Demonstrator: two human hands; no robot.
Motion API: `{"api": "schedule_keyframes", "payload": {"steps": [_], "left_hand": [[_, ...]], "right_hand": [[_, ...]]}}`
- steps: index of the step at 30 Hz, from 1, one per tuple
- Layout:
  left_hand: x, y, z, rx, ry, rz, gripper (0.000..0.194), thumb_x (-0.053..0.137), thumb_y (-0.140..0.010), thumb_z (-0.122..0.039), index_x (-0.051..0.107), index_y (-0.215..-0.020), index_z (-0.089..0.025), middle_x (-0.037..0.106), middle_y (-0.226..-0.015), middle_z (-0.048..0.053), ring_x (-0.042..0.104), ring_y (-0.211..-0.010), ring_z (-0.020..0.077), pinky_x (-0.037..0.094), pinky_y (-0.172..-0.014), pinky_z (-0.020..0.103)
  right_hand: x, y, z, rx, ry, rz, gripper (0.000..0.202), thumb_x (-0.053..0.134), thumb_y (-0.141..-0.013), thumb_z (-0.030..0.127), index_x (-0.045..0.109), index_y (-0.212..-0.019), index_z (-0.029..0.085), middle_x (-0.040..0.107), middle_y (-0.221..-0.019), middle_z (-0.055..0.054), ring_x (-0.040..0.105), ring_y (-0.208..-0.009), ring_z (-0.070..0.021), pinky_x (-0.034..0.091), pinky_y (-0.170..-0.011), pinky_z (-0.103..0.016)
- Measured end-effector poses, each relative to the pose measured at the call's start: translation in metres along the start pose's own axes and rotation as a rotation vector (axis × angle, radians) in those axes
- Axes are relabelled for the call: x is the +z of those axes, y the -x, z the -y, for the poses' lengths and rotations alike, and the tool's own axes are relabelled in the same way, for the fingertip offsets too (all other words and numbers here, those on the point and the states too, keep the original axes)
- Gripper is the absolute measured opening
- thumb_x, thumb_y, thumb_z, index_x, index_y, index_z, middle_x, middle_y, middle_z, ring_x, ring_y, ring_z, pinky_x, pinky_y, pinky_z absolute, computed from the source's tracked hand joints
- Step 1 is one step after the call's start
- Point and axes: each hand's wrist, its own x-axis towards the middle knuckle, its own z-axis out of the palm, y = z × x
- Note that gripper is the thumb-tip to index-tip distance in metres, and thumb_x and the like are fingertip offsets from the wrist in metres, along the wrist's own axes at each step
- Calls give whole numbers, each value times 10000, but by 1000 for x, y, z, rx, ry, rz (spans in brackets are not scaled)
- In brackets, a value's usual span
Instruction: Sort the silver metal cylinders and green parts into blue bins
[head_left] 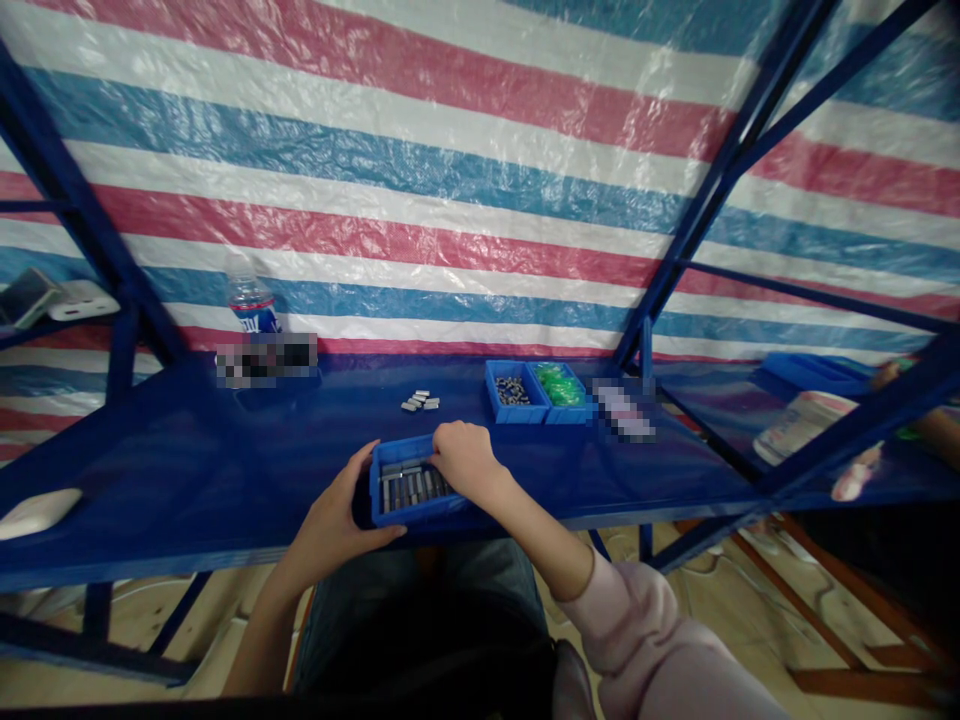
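Striped sheeting (420,210) hanging behind the tabletop (225,460), blue bin (427,512) of silvery cylinders (409,488) showing at its six-o'clock edge, left hand (335,520) spreading, gripping the bin's nine-o'clock end, right hand (466,460) curling at two o'clock, grasp unclear

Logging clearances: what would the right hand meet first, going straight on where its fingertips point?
The right hand would likely meet the metal pieces in the held blue bin; depth is unclear.

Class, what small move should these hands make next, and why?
Perhaps the right hand should straighten the metal pieces nearest it: some seem crosswise, it reaches over the right end of the blue box, and the left hand holds the other.
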Motion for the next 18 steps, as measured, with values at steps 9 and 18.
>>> {"api": "schedule_keyframes", "payload": {"steps": [9,18], "left_hand": [[0,0,-1,-10,13,-4,988,752,-650,-453,200,-1449,-271,436,-1424,108,475,-1275,327,427,-1034,472],[0,-1,-1,-10,23,20,983,745,-670,-457,172,-1446,-265,397,-1443,127,421,-1317,330,382,-1068,504]], "right_hand": [[1,-1,-3,-4,4,-27,203,667,-811,327,720,-897,150,736,-934,-137,695,-903,-282,497,-707,-311],[-17,-37,-31,-161,-243,-110,443,449,-913,555,734,-855,220,728,-835,-44,671,-814,-181,421,-654,-234]]}}
